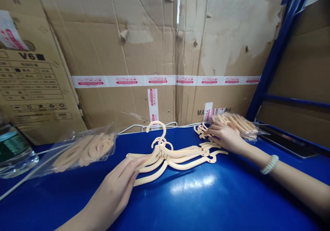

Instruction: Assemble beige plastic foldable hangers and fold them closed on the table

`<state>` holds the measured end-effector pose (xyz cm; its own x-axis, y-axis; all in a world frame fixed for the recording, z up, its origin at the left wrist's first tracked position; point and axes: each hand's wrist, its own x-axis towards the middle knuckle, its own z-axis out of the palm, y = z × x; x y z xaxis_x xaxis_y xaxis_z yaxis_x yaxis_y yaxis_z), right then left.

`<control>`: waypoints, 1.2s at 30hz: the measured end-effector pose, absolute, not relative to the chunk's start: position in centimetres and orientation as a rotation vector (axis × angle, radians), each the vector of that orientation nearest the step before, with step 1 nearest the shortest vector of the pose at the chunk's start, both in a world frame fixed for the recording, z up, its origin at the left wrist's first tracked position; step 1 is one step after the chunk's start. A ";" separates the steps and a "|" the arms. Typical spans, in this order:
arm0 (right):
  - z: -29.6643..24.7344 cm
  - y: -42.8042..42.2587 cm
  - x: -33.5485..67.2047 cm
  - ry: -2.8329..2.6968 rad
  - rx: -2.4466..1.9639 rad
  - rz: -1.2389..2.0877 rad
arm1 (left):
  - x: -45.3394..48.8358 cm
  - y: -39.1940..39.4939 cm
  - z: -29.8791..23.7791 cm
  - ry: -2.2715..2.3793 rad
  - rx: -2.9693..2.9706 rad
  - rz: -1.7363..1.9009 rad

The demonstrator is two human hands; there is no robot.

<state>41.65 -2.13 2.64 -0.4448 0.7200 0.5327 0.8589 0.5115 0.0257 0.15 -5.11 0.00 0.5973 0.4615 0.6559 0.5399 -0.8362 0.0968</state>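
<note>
Several cream plastic clothes hangers (175,157) lie stacked on the blue table, with one hook (161,128) standing up at the back. My left hand (116,183) grips their left arms, fingers on top and thumb below. Farther right, my right hand (228,136) reaches over a small heap of cream curved hook pieces (199,130). Its fingers are bent down among those pieces, and whatever is between the fingertips is hidden. Just behind this hand is a clear bag of cream hanger parts (242,124).
A second clear bag of cream parts (87,150) lies at left, near a clear bottle with a green label (14,148). A dark phone-like slab (288,143) rests at right. White cables (134,128) run behind; cardboard (123,59) and a blue metal post (273,56) bound the table.
</note>
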 end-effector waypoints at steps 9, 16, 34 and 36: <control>1.7 -1.3 40.2 -2.256 -1.265 -0.343 | 0.3 -5.2 0.2 -0.840 -2.736 -1.085; 2.7 -3.8 38.6 -1.867 -1.259 -0.215 | 0.2 -5.4 0.1 -0.892 -2.788 -1.080; 1.9 -7.2 33.5 -0.970 -1.003 1.242 | 0.3 -5.5 0.2 -0.877 -2.778 -1.089; 1.9 -7.4 33.4 -1.017 -1.048 1.254 | 0.2 -5.5 0.2 -0.867 -2.781 -1.095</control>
<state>33.41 -7.35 1.90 0.0527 0.9984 0.0180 -0.2241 0.0294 -0.9741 0.24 -5.54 0.20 0.5969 0.4876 0.6371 0.5084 -0.8442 0.1698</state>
